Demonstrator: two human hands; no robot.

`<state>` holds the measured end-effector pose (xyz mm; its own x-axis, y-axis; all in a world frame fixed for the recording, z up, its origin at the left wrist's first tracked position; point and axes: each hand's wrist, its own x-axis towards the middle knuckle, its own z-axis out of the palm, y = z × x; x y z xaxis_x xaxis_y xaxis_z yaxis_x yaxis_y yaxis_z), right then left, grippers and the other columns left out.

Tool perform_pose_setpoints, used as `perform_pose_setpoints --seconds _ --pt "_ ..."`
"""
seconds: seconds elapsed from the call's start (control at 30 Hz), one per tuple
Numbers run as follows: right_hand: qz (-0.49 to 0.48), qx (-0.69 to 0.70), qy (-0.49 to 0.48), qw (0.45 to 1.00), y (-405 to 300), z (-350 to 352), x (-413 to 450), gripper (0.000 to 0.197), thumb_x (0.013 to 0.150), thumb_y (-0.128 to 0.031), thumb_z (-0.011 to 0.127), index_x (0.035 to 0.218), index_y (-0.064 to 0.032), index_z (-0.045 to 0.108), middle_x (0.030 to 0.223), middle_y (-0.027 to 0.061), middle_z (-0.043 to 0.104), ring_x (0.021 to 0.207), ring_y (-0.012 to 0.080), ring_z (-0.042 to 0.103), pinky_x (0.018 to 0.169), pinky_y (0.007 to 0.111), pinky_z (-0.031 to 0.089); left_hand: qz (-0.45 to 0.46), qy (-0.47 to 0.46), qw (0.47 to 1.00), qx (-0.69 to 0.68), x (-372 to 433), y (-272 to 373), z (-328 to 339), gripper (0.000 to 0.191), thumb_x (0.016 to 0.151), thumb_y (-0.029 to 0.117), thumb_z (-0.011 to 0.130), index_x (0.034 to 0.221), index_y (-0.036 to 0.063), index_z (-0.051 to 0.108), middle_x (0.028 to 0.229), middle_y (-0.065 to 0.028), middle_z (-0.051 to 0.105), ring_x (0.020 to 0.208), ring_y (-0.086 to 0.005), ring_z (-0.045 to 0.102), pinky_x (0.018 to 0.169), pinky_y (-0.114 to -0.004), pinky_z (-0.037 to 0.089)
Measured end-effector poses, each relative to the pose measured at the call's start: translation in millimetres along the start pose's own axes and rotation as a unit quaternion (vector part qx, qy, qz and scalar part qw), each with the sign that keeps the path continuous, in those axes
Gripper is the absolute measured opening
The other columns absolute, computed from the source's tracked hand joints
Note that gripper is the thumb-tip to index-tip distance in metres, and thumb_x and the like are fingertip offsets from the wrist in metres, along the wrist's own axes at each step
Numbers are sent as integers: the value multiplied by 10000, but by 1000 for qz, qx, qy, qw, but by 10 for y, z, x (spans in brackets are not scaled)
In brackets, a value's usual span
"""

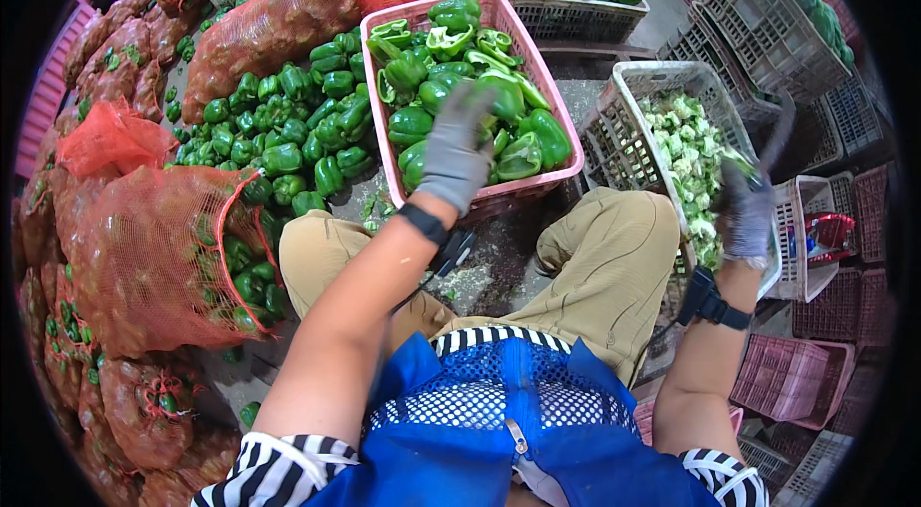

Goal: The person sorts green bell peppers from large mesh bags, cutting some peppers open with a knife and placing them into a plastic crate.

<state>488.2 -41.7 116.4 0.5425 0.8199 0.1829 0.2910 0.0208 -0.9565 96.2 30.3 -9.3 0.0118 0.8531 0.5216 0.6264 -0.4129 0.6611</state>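
Observation:
My left hand [459, 147], in a grey glove, is over a pink plastic crate [381, 140] of whole and halved green bell peppers. Its fingers lie against a large green bell pepper [504, 95]; blur hides whether they grip it. At the right, my gloved right hand [745, 212] holds a knife with a curved blade [781, 129], blurred and pointing up. Something pale green, perhaps a pepper core, shows beside its fingers. Under this hand stands a whitish plastic crate [651, 126] with many cut pepper cores [683, 147] in it.
Loose green peppers [280, 126] are heaped on the floor left of the pink crate. An open red mesh sack [151, 255] of peppers lies near my left knee, with more full sacks behind. Crates of peppers [568, 14] stand beyond, and stacked crates [777, 18] rise at the right.

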Motion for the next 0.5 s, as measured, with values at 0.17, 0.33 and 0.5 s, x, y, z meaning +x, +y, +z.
perform_pose_setpoints --seconds 0.17,0.33,0.5 --pt "-24 -277 -57 959 337 -560 489 792 844 -497 883 1355 64 659 1073 205 764 851 312 702 835 427 576 -37 -464 850 246 -72 -466 360 528 920 308 693 1420 141 718 1581 -127 594 1472 -415 527 1227 -489 443" --pt "13 -275 -78 958 645 -1146 692 709 869 -448 869 1343 41 674 1016 161 741 794 264 668 768 390 541 -158 -291 903 -275 343 319 -1127 496 1014 202 784 1481 97 653 1060 -33 684 901 -97 587 804 -283 527" --pt "20 -226 -216 950 1136 -983 729 627 893 -400 855 1331 17 689 960 117 718 736 216 633 701 353 507 -267 119 934 -205 -633 -571 -2638 638 942 263 864 1474 8 620 1303 -170 728 1162 -215 712 981 -346 577"
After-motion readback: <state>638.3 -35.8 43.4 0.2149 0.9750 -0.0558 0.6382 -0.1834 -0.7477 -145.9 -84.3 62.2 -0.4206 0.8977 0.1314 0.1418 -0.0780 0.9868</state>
